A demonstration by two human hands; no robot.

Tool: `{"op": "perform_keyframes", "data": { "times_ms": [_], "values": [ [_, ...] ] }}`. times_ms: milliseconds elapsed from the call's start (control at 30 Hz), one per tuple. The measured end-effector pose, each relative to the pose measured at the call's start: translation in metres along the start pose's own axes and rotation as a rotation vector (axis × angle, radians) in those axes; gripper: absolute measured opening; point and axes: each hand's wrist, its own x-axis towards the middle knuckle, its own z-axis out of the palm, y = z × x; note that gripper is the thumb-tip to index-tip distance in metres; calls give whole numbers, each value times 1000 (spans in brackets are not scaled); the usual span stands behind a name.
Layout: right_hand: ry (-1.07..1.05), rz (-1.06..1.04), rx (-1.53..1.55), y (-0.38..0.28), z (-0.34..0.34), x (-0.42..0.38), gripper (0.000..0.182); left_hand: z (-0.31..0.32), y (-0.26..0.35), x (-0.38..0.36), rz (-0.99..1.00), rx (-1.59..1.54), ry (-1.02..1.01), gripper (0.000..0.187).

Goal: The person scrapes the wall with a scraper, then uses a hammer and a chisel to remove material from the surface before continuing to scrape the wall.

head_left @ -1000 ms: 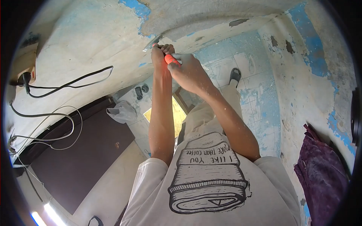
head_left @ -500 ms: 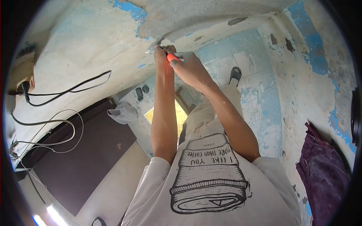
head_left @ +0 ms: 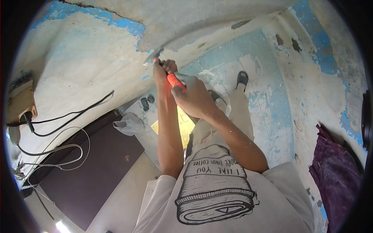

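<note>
Both hands grip one tool, a scraper (head_left: 168, 74) with an orange-red handle and a metal blade. The left hand (head_left: 161, 72) is closed around the forward part of the handle, just behind the blade, with its fingers curled toward the wall. The right hand (head_left: 190, 95) is closed around the rear part of the handle, thumb laid along the orange grip, so that a short length of handle shows between the two hands. The blade tip touches the wall (head_left: 97, 66) at the edge where pale, peeling paint with blue patches meets a zone of bare grey plaster (head_left: 194, 19). Both forearms extend from the person's white printed T-shirt (head_left: 217, 194) toward that contact point. Below the hands lies a tiled floor (head_left: 264, 112) stained with blue and white residue, on which a black sandal (head_left: 242, 78) rests well apart from the hands. A yellow panel (head_left: 186, 122) shows between the arms, near a crumpled grey bag (head_left: 130, 124). A dark brown board (head_left: 93, 163) lies to the left, with black and white cables (head_left: 58, 132) hanging along the wall beside it. A purple cloth (head_left: 338, 178) hangs at the right edge of the view
</note>
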Motion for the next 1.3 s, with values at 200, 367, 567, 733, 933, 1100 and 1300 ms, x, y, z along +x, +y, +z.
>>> {"op": "perform_keyframes", "data": {
  "times_ms": [200, 367, 567, 733, 933, 1100, 1300],
  "values": [
    [-8, 36, -27, 1, -1, 3, 17, 12, 1, -2, 29, 19, 39, 35],
    [-45, 109, -18, 10, -4, 19, 18, 0, -11, 16, 31, -32, 183, 32],
    [-41, -4, -55, 4, -6, 10, 18, 16, -7, -2, 61, -1, 104, 34],
    [-28, 83, -68, -6, -5, 9, 17, 12, -5, 3, 5, -54, 92, 34],
    [-31, 87, -55, 10, 0, 21, 17, -5, -10, 13, 35, -69, 115, 30],
    [-42, 32, -103, -3, -8, 6, 20, 19, -9, -6, 77, -97, 57, 25],
    [-26, -11, -121, 3, -9, 11, 22, 7, -14, 5, 53, -51, 121, 31]
  ]
}}
